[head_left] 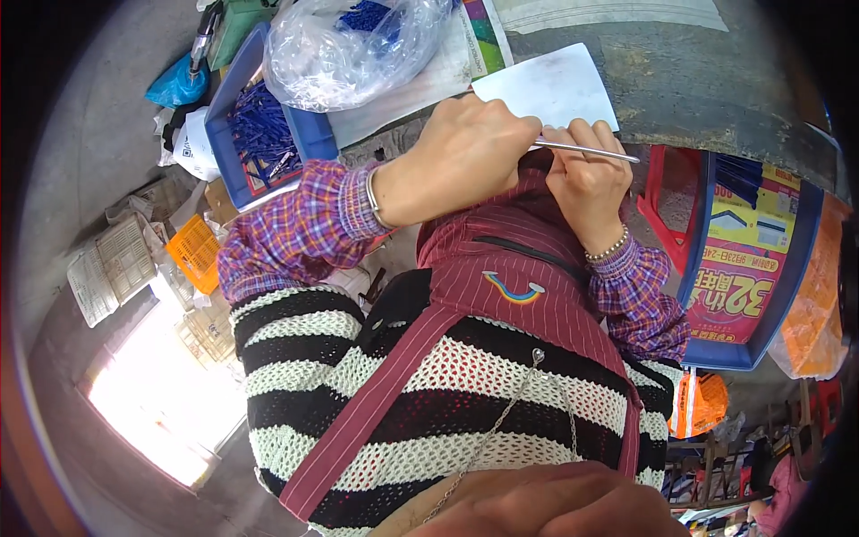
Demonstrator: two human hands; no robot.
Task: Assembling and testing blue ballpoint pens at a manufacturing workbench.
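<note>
My left hand (479, 143) is closed in a fist at the front edge of the workbench, a metal bracelet at its wrist. From its thumb side a slim silver metal rod (586, 150) sticks out to the right. It passes across the curled fingers of my right hand (591, 174). That hand is closed too, close beside the left one; whatever its fingers grip is hidden. Just beyond the hands, a white sheet of paper (546, 85) lies on the bench.
A blue bin (318, 134) of dark blue slim pieces sits at the left, partly under a clear plastic bag (349, 54) holding more. At the right hangs another blue bin (761, 345) lined with printed sheet. The worn dark bench top (689, 85) extends right.
</note>
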